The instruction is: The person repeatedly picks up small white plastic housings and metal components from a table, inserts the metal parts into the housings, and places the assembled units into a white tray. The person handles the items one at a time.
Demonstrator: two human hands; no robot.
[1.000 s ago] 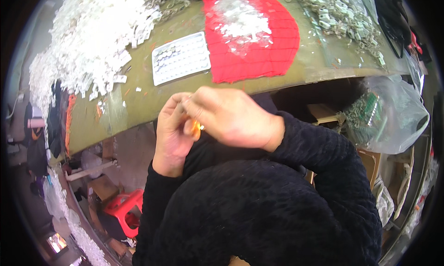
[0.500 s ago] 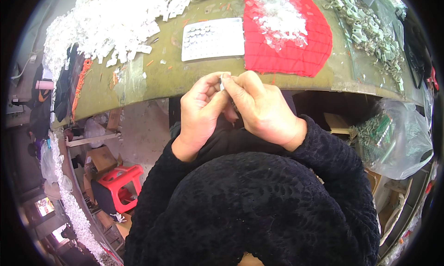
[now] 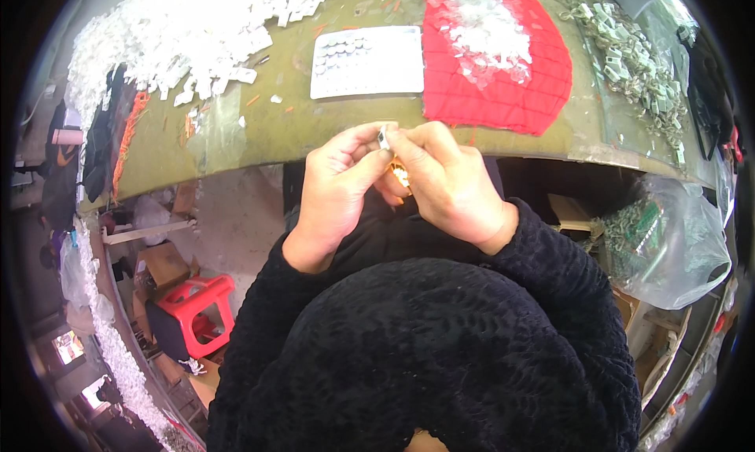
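Note:
My left hand point(image 3: 334, 189) and my right hand point(image 3: 448, 185) meet just in front of the olive-green table's near edge point(image 3: 259, 141). Their fingertips pinch a small grey metal part point(image 3: 384, 137) between them. An orange object point(image 3: 399, 173) shows under my right hand, tucked against the palm. Beyond the hands lies a white card point(image 3: 368, 60) holding rows of small parts. To its right a red quilted cloth point(image 3: 519, 98) carries a heap of small clear pieces point(image 3: 481, 31).
A large pile of white pieces point(image 3: 185, 35) covers the table's left. Grey-green metal parts point(image 3: 637, 63) lie at the far right. A clear plastic bag point(image 3: 680, 240) of parts hangs at the right. A red stool point(image 3: 197, 310) stands below left among cardboard boxes.
Both hands have risen toward the table edge. The small grey part is now pinched at the fingertips, and the orange object has dropped under my right palm.

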